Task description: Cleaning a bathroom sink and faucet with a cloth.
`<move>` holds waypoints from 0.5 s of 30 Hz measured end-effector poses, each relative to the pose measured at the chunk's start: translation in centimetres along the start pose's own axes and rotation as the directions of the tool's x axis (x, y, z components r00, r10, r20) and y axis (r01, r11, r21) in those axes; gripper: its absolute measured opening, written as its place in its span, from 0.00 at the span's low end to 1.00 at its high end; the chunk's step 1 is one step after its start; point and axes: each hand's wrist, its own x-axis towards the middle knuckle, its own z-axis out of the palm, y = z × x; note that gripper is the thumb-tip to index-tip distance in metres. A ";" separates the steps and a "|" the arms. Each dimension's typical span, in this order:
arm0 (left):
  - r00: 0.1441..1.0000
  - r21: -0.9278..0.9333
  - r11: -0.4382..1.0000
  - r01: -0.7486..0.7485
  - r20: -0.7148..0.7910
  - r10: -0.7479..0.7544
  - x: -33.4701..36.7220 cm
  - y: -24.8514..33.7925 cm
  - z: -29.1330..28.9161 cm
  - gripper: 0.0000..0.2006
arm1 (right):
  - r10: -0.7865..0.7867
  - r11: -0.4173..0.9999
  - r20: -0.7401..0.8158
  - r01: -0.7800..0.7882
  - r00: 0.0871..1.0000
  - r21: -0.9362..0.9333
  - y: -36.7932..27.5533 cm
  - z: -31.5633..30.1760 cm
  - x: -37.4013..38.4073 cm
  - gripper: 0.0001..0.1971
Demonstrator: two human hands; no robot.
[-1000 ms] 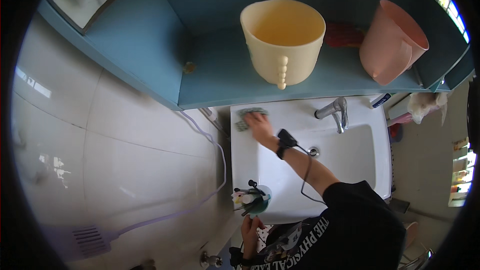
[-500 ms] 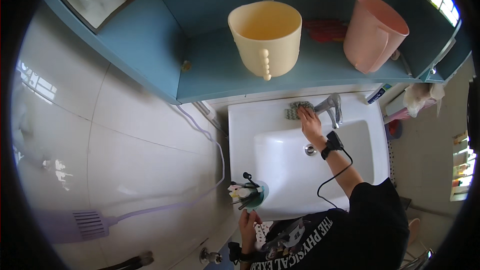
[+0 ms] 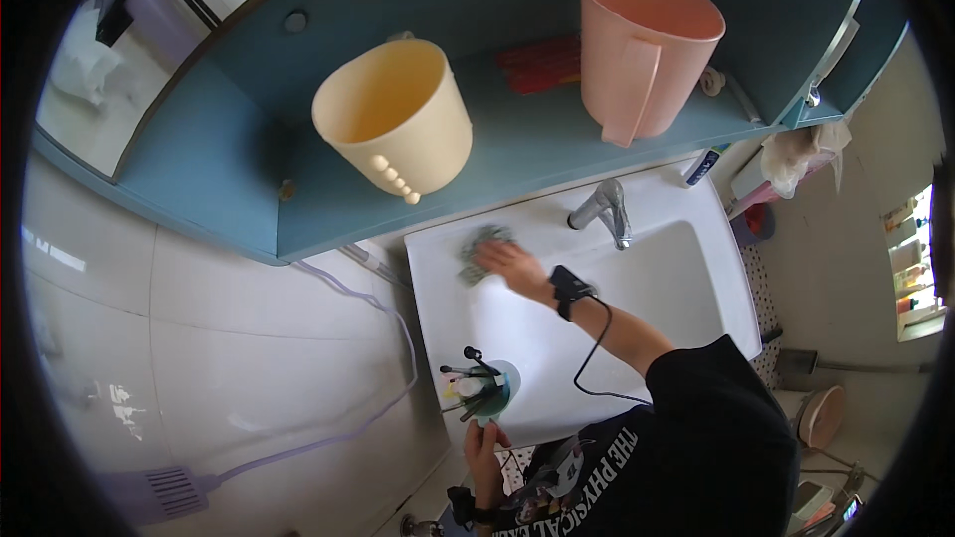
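A patterned green cloth (image 3: 472, 261) lies against the back left corner of the white sink's rim (image 3: 438, 288). My right hand (image 3: 515, 270) presses on it, fingers somewhat smeared by motion. At the sink's front left, a teal cup (image 3: 509, 383) holds several slim dark-handled items (image 3: 479, 374) like brushes and a pale tube-like piece. My left hand (image 3: 484, 440) pinches the near side of this cup, apparently by its handle. The silver faucet (image 3: 603, 209) stands behind the basin, to the right of the cloth.
Above the sink runs a blue shelf (image 3: 328, 224) with a cream mug (image 3: 398, 124) and a pink mug (image 3: 647, 55). A toothpaste tube (image 3: 702, 166) stands at the back right rim. A lilac cord (image 3: 328, 438) hangs along the tiled left wall. A black cable (image 3: 585, 368) trails from my right wrist.
My right hand has slid the cloth leftward along the rim, away from the faucet. The left hand stays at the cup. The view has shifted and turned somewhat.
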 end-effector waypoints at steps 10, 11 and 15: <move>0.981 0.006 0.992 -0.126 0.151 0.124 8.3 1.8 6.0 0.10 | 0.154 0.977 -0.006 -0.153 0.988 -0.147 6.2 -8.4 -9.4 0.27; 0.976 -0.019 0.990 -0.137 0.171 0.138 9.6 1.8 6.8 0.10 | 0.183 0.974 -0.019 -0.184 0.983 -0.135 6.2 -8.4 -9.5 0.27; 0.963 -0.138 0.983 -0.118 0.227 0.148 14.2 2.3 10.5 0.11 | 0.157 0.976 -0.018 -0.158 0.987 -0.149 6.5 -8.7 -10.2 0.26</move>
